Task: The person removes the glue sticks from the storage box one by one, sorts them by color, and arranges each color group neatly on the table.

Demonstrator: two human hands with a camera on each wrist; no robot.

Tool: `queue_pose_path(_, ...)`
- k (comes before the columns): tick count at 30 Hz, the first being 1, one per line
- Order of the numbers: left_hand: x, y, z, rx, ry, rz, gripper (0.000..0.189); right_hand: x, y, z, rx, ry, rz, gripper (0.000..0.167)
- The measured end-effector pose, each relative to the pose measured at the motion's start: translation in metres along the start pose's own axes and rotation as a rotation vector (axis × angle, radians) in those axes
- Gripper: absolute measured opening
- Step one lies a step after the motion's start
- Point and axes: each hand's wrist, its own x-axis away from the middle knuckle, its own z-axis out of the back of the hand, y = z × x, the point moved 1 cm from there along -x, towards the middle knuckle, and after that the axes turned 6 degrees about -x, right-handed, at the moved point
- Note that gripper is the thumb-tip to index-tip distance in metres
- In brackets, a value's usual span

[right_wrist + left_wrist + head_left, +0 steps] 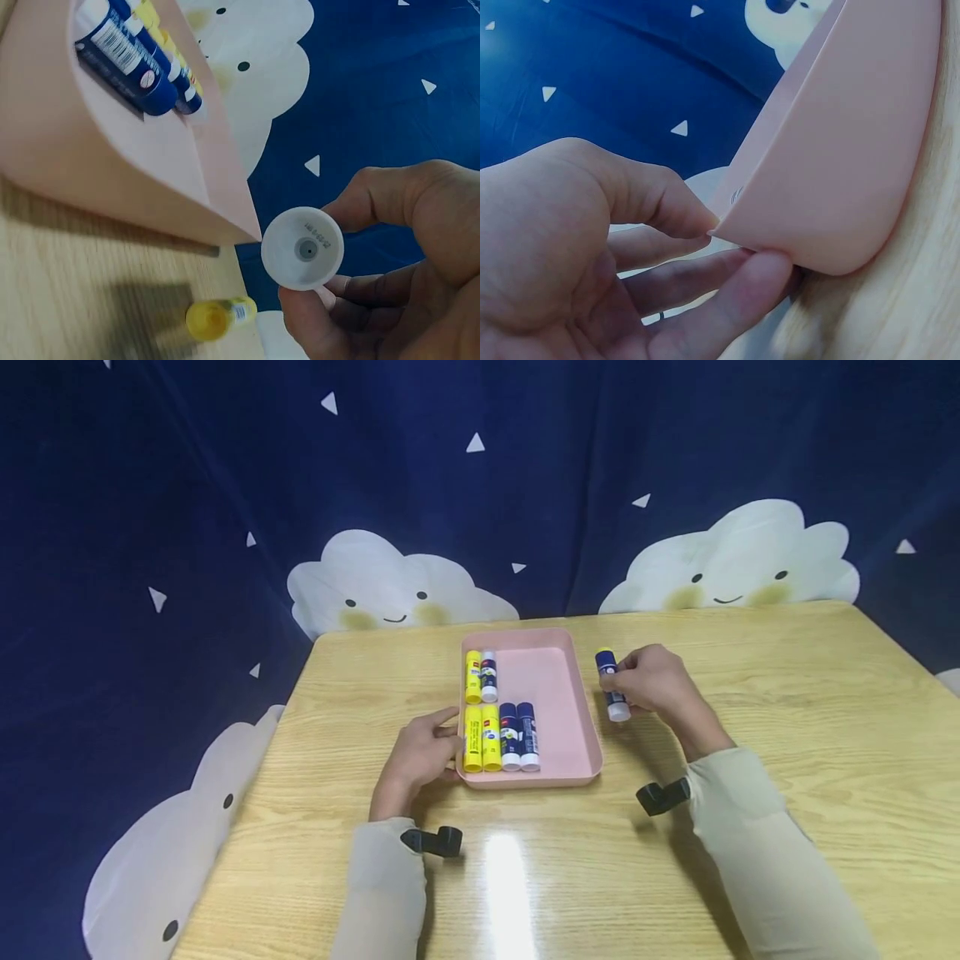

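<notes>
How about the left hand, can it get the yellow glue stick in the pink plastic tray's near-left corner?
Probably yes, after letting go: the left hand pinches the tray beside that glue stick, and nothing covers it.

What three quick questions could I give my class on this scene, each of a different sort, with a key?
1. How many glue sticks lie in the pink tray?
2. True or false: the right hand holds a blue glue stick beside the tray.
3. What is the left hand gripping?
A. a blue glue stick
B. the tray's edge
C. the curtain

Key:
1. Six
2. True
3. B
</notes>
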Motion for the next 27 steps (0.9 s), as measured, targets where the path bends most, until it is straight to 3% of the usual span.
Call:
queue_pose_path(5,0.000,-0.001,-0.001,-0.012,-0.001,0.003,0.062,0.005,0.008,0.003,0.028,-0.016,-0.033,0.047)
queue_pose_path(27,0.001,0.000,0.000,-0.039,-0.002,0.012,0.062,0.023,0.043,-0.003,0.103,-0.073,-0.055,0.037)
